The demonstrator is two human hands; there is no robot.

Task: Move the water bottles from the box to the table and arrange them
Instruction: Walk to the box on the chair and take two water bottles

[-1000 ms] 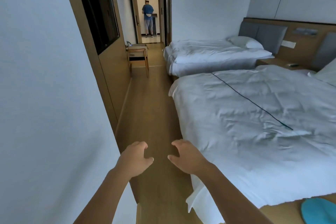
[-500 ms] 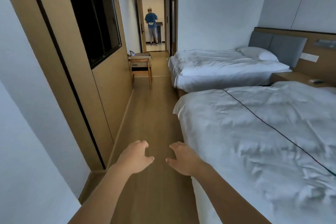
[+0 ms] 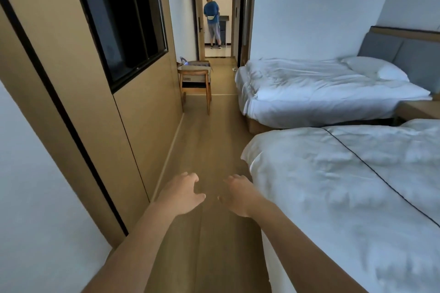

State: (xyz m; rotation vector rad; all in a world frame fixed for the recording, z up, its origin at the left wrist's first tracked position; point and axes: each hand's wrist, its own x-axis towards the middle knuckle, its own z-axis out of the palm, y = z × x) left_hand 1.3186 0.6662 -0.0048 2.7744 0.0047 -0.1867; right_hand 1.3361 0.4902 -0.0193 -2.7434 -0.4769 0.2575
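A cardboard box point(image 3: 197, 72) sits on a wooden chair point(image 3: 195, 89) far down the aisle, against the left wall. A clear water bottle point(image 3: 183, 61) shows at the box's left edge; what is inside the box is hidden. My left hand point(image 3: 181, 194) and my right hand point(image 3: 238, 195) are stretched out in front of me over the wooden floor, palms down, fingers loosely bent, holding nothing. Both hands are far from the box.
Two beds with white covers, the near one point(image 3: 345, 185) and the far one point(image 3: 321, 88), line the right side. A wood-panelled wall with a dark screen point(image 3: 123, 14) lines the left. A person in blue point(image 3: 212, 24) stands in the far doorway. A narrow floor aisle point(image 3: 207, 140) runs between.
The view has moved forward along the aisle, so the chair, box and doorway appear closer. My hands stay stretched out, holding nothing.
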